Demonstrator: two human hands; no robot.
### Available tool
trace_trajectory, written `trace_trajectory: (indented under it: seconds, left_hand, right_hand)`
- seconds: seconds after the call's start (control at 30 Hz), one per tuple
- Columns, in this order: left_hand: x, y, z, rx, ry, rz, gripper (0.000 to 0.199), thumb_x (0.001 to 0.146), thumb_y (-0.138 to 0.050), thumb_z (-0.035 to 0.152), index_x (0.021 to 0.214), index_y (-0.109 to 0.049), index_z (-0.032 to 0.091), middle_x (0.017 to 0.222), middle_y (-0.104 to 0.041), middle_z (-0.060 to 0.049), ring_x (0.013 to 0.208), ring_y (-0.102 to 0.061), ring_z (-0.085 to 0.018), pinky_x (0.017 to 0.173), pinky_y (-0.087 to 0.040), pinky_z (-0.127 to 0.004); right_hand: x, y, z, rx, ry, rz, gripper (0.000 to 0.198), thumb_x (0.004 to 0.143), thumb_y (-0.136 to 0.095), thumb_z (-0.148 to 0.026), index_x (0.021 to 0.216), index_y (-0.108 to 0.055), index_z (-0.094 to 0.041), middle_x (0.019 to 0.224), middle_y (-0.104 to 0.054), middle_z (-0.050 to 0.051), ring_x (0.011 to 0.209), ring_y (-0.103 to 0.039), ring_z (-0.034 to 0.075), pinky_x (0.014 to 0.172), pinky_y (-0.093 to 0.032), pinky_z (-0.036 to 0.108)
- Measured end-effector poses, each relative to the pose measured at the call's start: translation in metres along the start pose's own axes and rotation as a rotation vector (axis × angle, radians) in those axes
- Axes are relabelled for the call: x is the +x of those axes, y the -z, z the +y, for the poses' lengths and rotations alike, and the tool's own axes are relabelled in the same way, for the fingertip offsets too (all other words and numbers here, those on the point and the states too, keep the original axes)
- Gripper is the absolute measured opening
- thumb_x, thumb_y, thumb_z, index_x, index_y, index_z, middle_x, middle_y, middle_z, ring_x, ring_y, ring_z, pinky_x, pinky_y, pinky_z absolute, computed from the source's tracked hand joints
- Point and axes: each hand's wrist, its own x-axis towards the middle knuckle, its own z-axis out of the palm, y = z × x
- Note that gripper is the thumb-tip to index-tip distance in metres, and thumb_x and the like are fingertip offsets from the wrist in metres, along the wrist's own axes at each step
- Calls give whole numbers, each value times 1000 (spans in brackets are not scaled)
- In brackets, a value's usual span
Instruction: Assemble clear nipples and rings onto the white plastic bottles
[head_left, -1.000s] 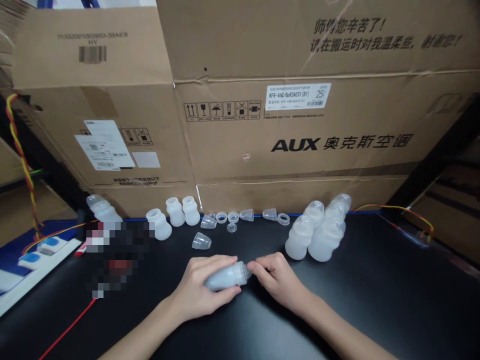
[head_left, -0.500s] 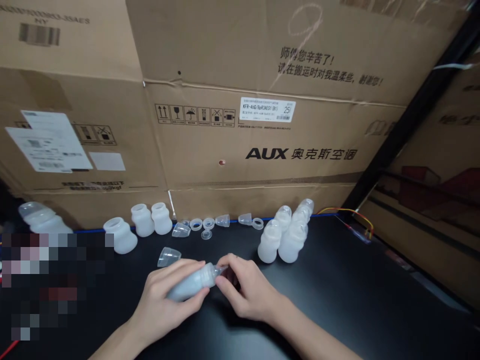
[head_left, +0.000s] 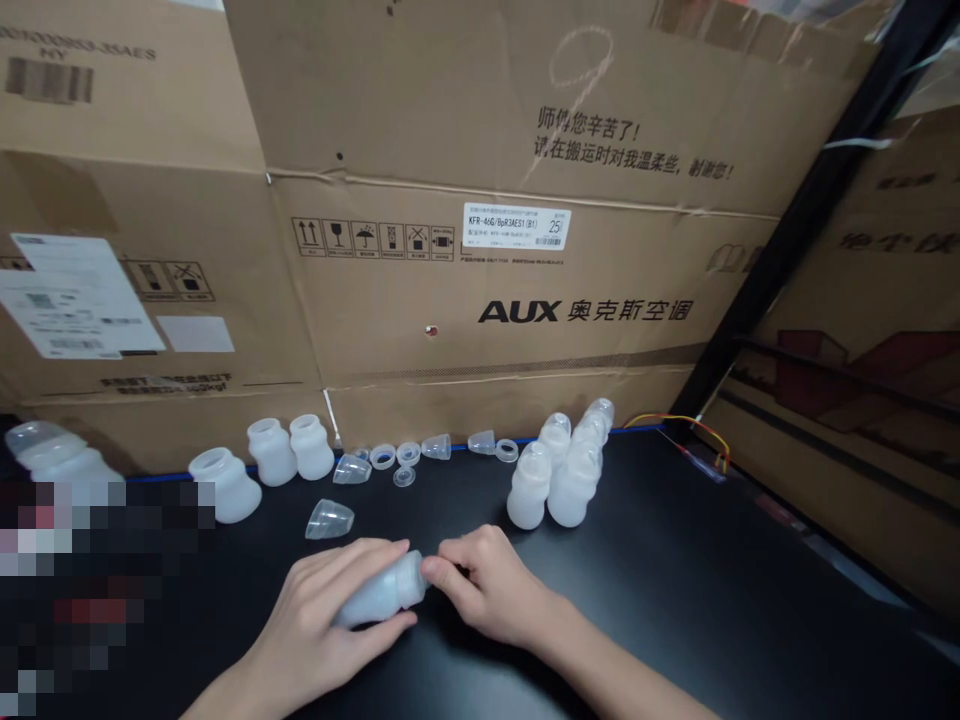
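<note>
A frosted baby bottle lies tilted in my left hand, its ringed neck pointing right. The left fingers lie over the top of it and the thumb runs beneath. My right hand is closed at the neck, thumb and forefinger pinching the bottle's nipple; the fingers hide most of that part. Just beyond my left hand a clear cone-shaped cap rests on its side on the black tabletop.
Open bottles stand at the back left. Loose caps and rings line the back edge. Capped bottles are grouped at right. A cardboard wall closes off the back; a wire with a small board lies far right.
The nipple's clear tip, visible half a second ago, is now covered by my right fingers. My left thumb sits lower, slightly away from the bottle neck. The view has shifted a little.
</note>
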Motion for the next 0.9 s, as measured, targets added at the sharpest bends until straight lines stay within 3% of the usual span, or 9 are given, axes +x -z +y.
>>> trace_trajectory:
  seconds: [0.13,0.27,0.33,0.4,0.47,0.57,0.9]
  left_hand:
    - [2,-1,2,-29,10,0,43,83,-83,22,124,-71,25,107,-81,-5,85,-80,-20,74,-65,-26]
    - [3,-2,2,-74,69,39,43,83,-82,22,124,-71,25,105,-82,-4,85,-81,-20,74,-66,-26]
    - [3,0,1,-53,87,93,41,82,-83,23,121,-71,24,104,-82,-5,85,-81,-21,75,-67,-27]
    - [5,3,1,-18,85,137,39,81,-83,22,119,-72,24,104,-83,-5,83,-81,-22,74,-67,-28]
    - [6,6,0,2,83,150,39,81,-82,21,118,-71,23,104,-83,-6,81,-81,-21,72,-67,-27]
    - [6,8,2,0,84,137,41,80,-81,19,120,-70,23,104,-83,-5,81,-81,-21,72,-67,-27]
    - [8,5,7,-14,69,133,39,83,-77,19,121,-68,21,102,-83,-6,78,-81,-20,70,-66,-26]
  right_hand:
    - [0,-4,4,70,-51,-13,62,104,-51,-45,51,-34,-18,50,-26,-7,49,-20,8,51,-20,26]
    - [-1,-6,5,85,-57,-24,64,109,-40,-45,52,-55,-18,49,-51,-3,48,-45,9,59,-35,25]
    - [-1,-5,3,75,-52,9,56,110,-38,-42,67,-67,-20,60,-63,-1,58,-57,12,67,-41,26]
    - [-2,-3,1,80,-55,56,37,107,-46,-41,88,-71,-21,72,-68,0,63,-60,14,67,-42,27]
    - [-3,-1,-1,111,-44,100,21,103,-55,-39,109,-66,-22,81,-70,1,63,-60,14,63,-44,26]
    - [-4,-1,-1,140,18,150,23,102,-58,-33,123,-59,-24,91,-70,2,64,-62,14,62,-47,25]
    - [-5,-11,3,117,123,363,6,101,-61,-27,100,-57,-24,81,-63,2,63,-59,15,59,-48,28]
